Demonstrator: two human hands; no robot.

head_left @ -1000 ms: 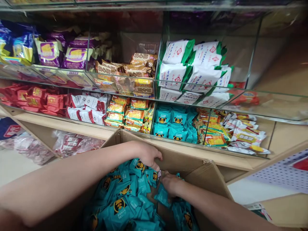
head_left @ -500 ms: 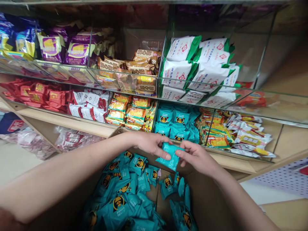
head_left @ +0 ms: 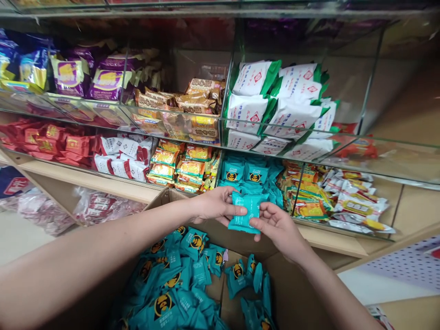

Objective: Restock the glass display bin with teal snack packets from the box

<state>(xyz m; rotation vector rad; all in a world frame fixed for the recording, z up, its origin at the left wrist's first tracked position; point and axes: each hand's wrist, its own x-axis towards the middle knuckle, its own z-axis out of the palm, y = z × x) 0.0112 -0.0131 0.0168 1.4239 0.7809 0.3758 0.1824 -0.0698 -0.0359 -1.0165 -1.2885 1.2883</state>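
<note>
Between both hands I hold one small teal snack packet [head_left: 246,211], its printed text side towards me. My left hand [head_left: 215,206] grips its left edge, thumb across the front. At its lower right corner, my right hand [head_left: 275,224] pinches it between thumb and fingers. Just behind it, matching teal packets with a round black-and-yellow logo [head_left: 256,175] sit stacked in a lower shelf compartment. Below my hands stands an open cardboard box [head_left: 295,288] with many more loose teal packets [head_left: 172,293], heaped mostly on its left side.
Clear dividers and a glass front edge [head_left: 309,156] separate the compartments. Orange-yellow packets [head_left: 190,167] lie left of the teal stack, green-yellow packets [head_left: 311,206] right of it. White-and-green bags [head_left: 252,110] fill the upper shelf. Plastic-wrapped bags [head_left: 99,204] lie under the wooden ledge [head_left: 89,178].
The held packet has been turned more upright and squarer to my view, and has risen slightly. Both hands keep their hold. The view has shifted a little.
</note>
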